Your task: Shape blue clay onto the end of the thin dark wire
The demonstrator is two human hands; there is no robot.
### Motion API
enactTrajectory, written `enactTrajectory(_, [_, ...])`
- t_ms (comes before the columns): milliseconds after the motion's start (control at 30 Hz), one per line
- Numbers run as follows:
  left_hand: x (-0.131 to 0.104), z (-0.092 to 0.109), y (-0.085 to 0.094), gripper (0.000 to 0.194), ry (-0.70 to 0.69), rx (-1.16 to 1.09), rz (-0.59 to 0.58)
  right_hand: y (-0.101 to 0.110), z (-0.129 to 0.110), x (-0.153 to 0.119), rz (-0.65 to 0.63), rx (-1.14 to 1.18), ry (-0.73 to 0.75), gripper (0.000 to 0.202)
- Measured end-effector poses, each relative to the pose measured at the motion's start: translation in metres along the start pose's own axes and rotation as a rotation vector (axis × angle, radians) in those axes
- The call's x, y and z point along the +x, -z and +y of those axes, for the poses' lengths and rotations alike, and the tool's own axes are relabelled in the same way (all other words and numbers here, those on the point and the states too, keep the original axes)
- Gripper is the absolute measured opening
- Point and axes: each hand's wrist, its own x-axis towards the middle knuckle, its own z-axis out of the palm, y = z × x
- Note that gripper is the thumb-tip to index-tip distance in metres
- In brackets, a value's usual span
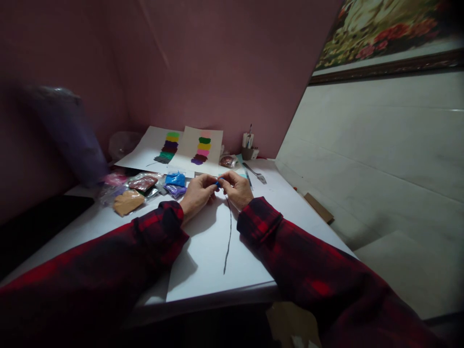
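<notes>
Both hands meet at the table's centre: the left hand (197, 193) and right hand (237, 188) pinch 1 small blue bead-like piece (218, 182) between their fingertips, each closed on it. A thin dark wire (229, 231) trails from the pinch toward 6 o'clock across the smooth white table (297, 208). At 10 o'clock lie glossy plastic bags (143, 187) of coloured grains, at least 5, among them 1 blue, 1 tan and 1 maroon. At 12 o'clock, 2 matte paper sheets (188, 145) carry stacked colour swatches. At 1 o'clock lies 1 metal fork (255, 173), with 1 small cup (248, 152) of tools beyond it.
</notes>
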Motion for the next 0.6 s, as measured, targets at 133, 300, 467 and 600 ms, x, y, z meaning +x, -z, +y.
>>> enactTrajectory(133, [0.0005, -0.0005, 0.0003, 0.007, 0.006, 0.020, -0.029, 0.0006, 0.0009, 0.0002, 0.007, -0.025, 0.003, 0.017])
enactTrajectory(300, [0.0011, -0.0018, 0.0009, 0.009, 0.001, 0.014, -0.046, 0.0005, 0.0007, -0.0006, 0.013, -0.037, 0.010, 0.017])
enactTrajectory(467, [0.0010, -0.0018, -0.0001, 0.011, 0.009, 0.029, -0.036, 0.0002, -0.0002, -0.0008, 0.006, -0.037, 0.007, 0.018])
enactTrajectory(600, [0.0010, -0.0010, -0.0003, 0.011, 0.017, 0.068, -0.033, -0.0001, 0.0000, -0.0005, -0.006, -0.050, 0.010, 0.018])
